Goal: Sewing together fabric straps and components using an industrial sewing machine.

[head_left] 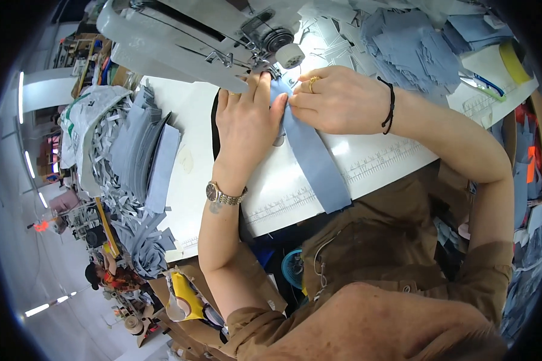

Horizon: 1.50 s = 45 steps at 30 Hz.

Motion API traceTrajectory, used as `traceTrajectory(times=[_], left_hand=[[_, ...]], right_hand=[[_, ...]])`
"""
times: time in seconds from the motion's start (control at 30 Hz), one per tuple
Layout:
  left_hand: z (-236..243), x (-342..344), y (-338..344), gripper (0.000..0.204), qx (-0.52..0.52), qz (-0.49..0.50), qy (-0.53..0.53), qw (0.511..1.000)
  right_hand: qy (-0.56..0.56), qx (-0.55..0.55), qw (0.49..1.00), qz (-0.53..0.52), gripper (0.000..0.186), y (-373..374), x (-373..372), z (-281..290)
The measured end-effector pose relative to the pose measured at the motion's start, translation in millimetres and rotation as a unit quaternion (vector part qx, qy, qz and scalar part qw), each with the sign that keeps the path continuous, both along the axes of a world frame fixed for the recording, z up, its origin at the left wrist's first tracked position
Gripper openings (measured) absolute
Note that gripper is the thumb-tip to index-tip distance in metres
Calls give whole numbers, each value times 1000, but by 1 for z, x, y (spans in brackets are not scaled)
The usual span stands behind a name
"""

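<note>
A long light-blue fabric strip (315, 157) runs from under the needle area of a white sewing machine (174, 45) down to the table's front edge. My left hand (245, 120) lies on the left of the strip, fingers stretched toward the presser foot and thumb resting on the fabric. From the right, my right hand (343, 99) is closed, its thumb and fingertips pinching the strip's right edge just below the machine's hand-sized round knob (289, 55). The strip's far end is hidden by fingers and machine head.
Stacked blue fabric pieces (140, 144) and a scrap-filled white bag (84, 129) stand left. More blue pieces (406, 48) and pale scraps (334, 42) lie at the back right, near a yellow tape roll (515, 62). Ruler markings cross the white table (271, 210). Another person (111, 274) is far left.
</note>
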<state>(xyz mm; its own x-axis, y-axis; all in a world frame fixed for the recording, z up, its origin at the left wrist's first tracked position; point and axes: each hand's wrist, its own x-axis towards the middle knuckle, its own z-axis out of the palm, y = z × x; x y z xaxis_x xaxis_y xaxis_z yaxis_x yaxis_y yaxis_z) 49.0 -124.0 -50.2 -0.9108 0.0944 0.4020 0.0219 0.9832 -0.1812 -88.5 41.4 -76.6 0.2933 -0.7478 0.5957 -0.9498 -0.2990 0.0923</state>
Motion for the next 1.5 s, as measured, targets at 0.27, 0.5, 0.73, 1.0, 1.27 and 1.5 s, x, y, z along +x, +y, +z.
traceTrajectory(times=[0.27,0.5,0.73,1.0,1.27,1.5], left_hand=[[-3,-3,-7,42,9,11,-13,1000],[-8,-2,-8,38,16,12,-6,1000],[-6,2,-3,30,24,-22,12,999],[5,4,0,31,-17,-15,-33,999],[-1,12,-1,28,58,-26,-25,998],[-9,11,-9,31,116,-41,12,992]], right_hand=[[-3,-24,999,-28,12,-6,2,-3],[4,27,999,-40,11,-3,6,-4],[7,23,999,-25,10,2,9,-7],[11,17,999,-26,13,2,14,-6],[38,68,997,-19,24,9,25,-5],[11,32,999,22,32,13,29,-2]])
